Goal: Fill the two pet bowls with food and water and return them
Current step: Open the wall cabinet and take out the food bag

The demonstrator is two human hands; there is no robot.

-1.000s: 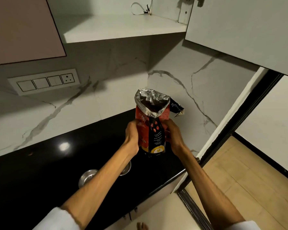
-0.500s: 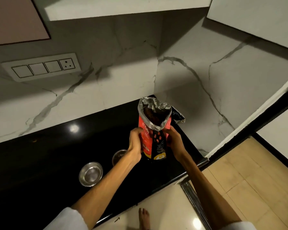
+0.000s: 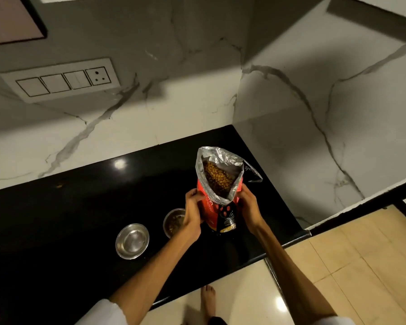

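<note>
Fingers of left hand point(image 3: 192, 211) and right hand point(image 3: 249, 205) curled around crinkly foil-lined kibble bag point(image 3: 218, 184).

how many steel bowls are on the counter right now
2. One steel bowl sits in the open on the black counter. The other bowl, with kibble in it, is to its right, partly hidden behind the left hand holding the food bag.

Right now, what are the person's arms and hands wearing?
The left hand and right hand are bare: no gloves, rings or watch show. Both forearms are uncovered. White sleeves, the left white sleeve and right white sleeve, start near the elbows.
</note>
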